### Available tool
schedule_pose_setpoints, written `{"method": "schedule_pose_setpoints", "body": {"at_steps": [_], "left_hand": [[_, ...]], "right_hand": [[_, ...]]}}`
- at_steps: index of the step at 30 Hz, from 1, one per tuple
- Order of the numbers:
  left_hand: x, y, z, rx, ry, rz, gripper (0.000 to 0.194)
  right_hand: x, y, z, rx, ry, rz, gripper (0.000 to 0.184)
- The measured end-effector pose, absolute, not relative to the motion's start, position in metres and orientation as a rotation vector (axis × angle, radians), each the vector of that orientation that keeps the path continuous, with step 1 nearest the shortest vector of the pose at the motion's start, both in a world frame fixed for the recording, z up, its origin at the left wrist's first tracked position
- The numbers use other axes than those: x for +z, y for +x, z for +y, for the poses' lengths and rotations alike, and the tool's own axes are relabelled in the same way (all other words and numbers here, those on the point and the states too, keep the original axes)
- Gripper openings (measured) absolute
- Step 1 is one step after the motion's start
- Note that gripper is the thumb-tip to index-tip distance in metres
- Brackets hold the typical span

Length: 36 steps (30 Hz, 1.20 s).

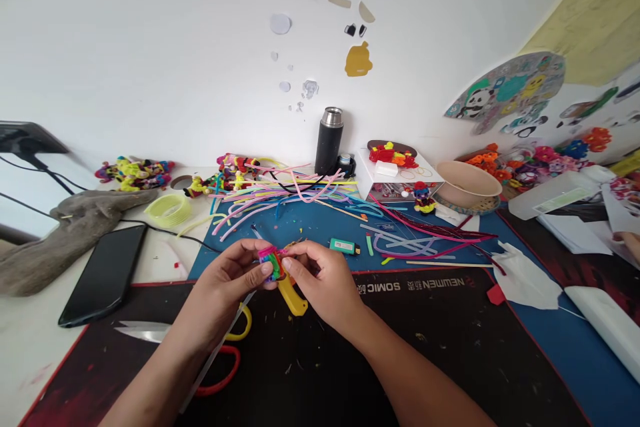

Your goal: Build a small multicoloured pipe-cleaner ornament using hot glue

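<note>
Both hands are partly closed, thumbs and fingertips meeting around a small multicoloured fuzzy piece (pixel 271 265). The left hand (pixel 225 280) grips its near left side, thumb pressed on the front; the right hand (pixel 323 273) pinches at its right edge, the other fingers curled. The piece sits between the fingertips, above the far part of a black mat (pixel 380 360). It shows bands of pink, green and blue with a little red; the fingers hide much of its shape.

Just under the hands, a yellow-handled tool (pixel 294 300) is partly covered by them. The left forearm hides part of the scissors (pixel 145 331), and a translucent strip (pixel 200 379) crosses their red and yellow handles. A dark phone (pixel 103 275) lies to the left.

Beyond, on a blue mat (pixel 295 221), lies a teal lighter-like object (pixel 343 246), with loose fuzzy stems (pixel 427 245) to its right. Farther back is a tangled heap of pastel stems (pixel 300 195). Against the wall stand a black flask (pixel 329 147) and, right of it, a white stand (pixel 370 173).
</note>
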<state>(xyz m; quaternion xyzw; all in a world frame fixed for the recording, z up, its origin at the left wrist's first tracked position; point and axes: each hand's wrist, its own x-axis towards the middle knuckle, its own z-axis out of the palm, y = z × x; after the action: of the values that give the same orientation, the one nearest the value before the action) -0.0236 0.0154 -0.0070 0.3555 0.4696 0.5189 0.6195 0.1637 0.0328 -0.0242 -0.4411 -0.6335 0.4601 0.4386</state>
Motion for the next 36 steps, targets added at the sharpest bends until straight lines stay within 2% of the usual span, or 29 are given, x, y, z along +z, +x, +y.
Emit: {"method": "schedule_pose_setpoints", "body": {"at_steps": [36], "left_hand": [[-0.0107, -0.0225, 0.0162, 1.192, 0.886, 1.125, 0.042]], "right_hand": [[-0.0258, 0.1628, 0.0261, 0.825, -1.098, -1.761, 0.022]]}}
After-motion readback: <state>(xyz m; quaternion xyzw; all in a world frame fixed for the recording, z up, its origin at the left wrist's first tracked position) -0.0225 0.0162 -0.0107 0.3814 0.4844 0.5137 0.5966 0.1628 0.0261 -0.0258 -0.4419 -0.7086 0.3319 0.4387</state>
